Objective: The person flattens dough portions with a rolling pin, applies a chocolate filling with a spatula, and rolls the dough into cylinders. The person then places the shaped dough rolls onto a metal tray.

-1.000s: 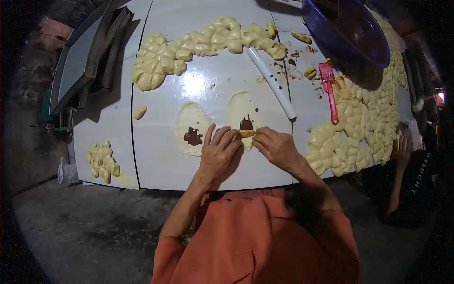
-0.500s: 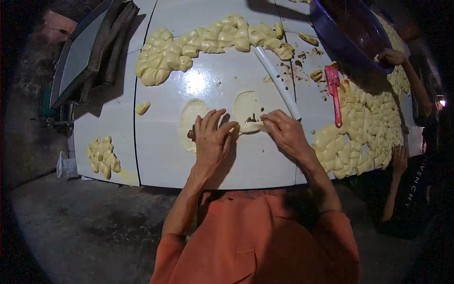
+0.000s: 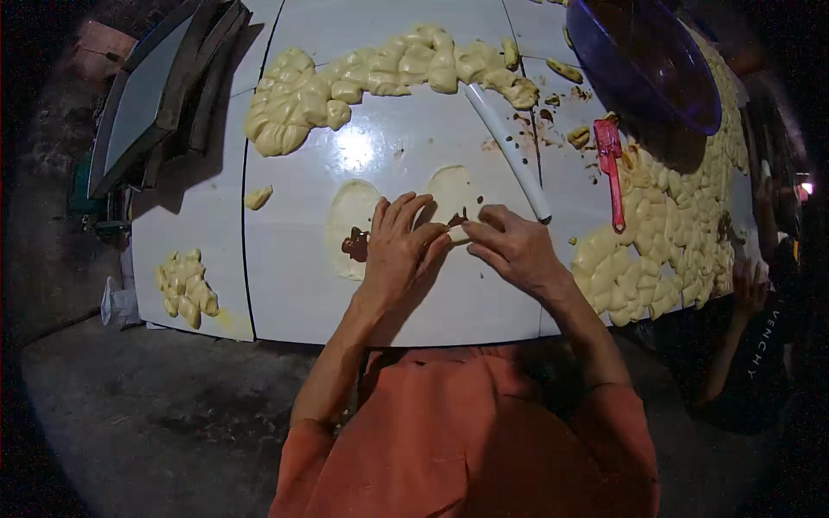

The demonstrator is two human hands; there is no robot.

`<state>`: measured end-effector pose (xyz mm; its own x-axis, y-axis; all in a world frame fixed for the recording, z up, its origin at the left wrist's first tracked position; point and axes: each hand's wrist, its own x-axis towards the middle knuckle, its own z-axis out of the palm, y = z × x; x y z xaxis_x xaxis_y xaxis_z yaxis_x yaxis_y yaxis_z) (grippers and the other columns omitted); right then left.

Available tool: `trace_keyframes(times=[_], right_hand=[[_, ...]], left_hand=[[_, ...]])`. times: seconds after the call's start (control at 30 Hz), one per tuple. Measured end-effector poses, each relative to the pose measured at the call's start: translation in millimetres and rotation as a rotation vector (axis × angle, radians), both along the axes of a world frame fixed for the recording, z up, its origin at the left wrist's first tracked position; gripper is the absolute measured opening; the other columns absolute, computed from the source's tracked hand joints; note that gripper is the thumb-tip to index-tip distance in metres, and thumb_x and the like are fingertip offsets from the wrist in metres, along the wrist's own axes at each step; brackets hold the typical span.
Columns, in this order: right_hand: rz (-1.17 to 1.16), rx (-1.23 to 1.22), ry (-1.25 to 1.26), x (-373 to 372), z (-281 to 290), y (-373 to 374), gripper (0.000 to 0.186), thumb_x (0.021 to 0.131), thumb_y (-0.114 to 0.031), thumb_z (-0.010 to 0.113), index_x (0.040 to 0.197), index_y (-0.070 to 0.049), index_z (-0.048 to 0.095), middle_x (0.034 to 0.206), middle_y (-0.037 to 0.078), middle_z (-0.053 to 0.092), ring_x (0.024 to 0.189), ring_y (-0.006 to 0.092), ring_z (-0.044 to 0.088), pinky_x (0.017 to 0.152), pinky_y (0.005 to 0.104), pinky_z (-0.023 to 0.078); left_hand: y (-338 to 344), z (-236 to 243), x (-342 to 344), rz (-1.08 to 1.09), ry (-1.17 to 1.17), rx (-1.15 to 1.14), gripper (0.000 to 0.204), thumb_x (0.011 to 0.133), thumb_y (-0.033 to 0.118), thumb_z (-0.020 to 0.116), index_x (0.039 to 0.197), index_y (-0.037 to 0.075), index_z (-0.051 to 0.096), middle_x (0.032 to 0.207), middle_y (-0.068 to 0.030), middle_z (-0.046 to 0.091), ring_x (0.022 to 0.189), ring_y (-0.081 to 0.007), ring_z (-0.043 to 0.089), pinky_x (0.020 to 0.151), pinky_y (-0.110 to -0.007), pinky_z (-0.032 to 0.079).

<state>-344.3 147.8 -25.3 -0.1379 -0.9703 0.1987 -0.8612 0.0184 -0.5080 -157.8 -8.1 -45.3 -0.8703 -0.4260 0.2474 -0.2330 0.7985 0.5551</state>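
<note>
A flattened oval of pale dough [image 3: 451,183] lies on the table before me, its near edge folded up over a streak of dark brown filling. My left hand [image 3: 399,246] pinches the left end of that fold by thumb and forefinger, the other fingers stretched forward. At the right end, my right hand [image 3: 516,249] grips the fold between bent fingers and thumb. Partly behind my left hand is a second dough oval [image 3: 347,211], with a dark brown dab of filling [image 3: 355,244] on it. My fingers hide some of the fold.
Dough lumps [image 3: 376,73] line the far side, and many more [image 3: 665,233] cover the right. A white tube [image 3: 508,151], a red spatula [image 3: 610,173] and a purple basin [image 3: 648,69] lie beyond my right hand. Trays [image 3: 142,104] lean at left. A co-worker's hand [image 3: 749,289] is at right.
My right hand has come inward and the dough's near edge is folded further over. My left hand has shifted slightly right, uncovering more filling. The co-worker's hand has left the basin's rim.
</note>
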Motion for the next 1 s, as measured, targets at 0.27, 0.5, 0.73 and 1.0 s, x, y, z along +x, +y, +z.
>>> trace_keyframes(times=[0.27, 0.5, 0.73, 1.0], right_hand=[[-0.012, 0.064, 0.015, -7.5, -7.3, -11.1, 0.012, 0.098, -0.021, 0.064, 0.104, -0.012, 0.069, 0.094, 0.005, 0.063, 0.079, 0.0234, 0.069, 0.065, 0.037, 0.057], [0.003, -0.122, 0.025, -5.0, -5.7, -11.2, 0.026, 0.097, -0.025, 0.068, 0.12, -0.013, 0.066, 0.106, 0.008, 0.067, 0.083, 0.0257, 0.071, 0.066, 0.0373, 0.058], [-0.034, -0.009, 0.014, -11.2, -8.0, -15.4, 0.023, 0.094, -0.024, 0.071, 0.114, -0.013, 0.069, 0.104, 0.007, 0.066, 0.081, 0.0235, 0.07, 0.067, 0.0356, 0.058], [-0.021, -0.026, 0.104, -17.5, -11.0, -13.4, 0.031, 0.088, -0.026, 0.079, 0.114, -0.009, 0.074, 0.103, 0.008, 0.07, 0.085, 0.0263, 0.071, 0.07, 0.0349, 0.058]], left_hand=[[-3.9, 15.3, -4.7, -0.027, 0.057, 0.01, 0.026, 0.078, 0.015, 0.083, 0.103, 0.011, 0.074, 0.121, -0.0126, 0.066, 0.118, -0.0367, 0.061, 0.107, -0.059, 0.041], [-11.9, 15.3, -3.4, -0.022, 0.009, 0.015, 0.027, 0.083, 0.016, 0.079, 0.108, 0.009, 0.074, 0.122, -0.0117, 0.066, 0.12, -0.0344, 0.06, 0.112, -0.06, 0.038], [-22.6, 22.9, -8.1, -0.085, -0.033, -0.024, 0.034, 0.082, 0.017, 0.082, 0.114, 0.016, 0.073, 0.12, -0.0084, 0.065, 0.119, -0.0299, 0.061, 0.115, -0.062, 0.036], [-24.1, 14.7, -5.5, -0.077, -0.066, -0.108, 0.028, 0.086, 0.023, 0.079, 0.113, 0.019, 0.072, 0.114, -0.0033, 0.066, 0.115, -0.024, 0.063, 0.115, -0.06, 0.037]])
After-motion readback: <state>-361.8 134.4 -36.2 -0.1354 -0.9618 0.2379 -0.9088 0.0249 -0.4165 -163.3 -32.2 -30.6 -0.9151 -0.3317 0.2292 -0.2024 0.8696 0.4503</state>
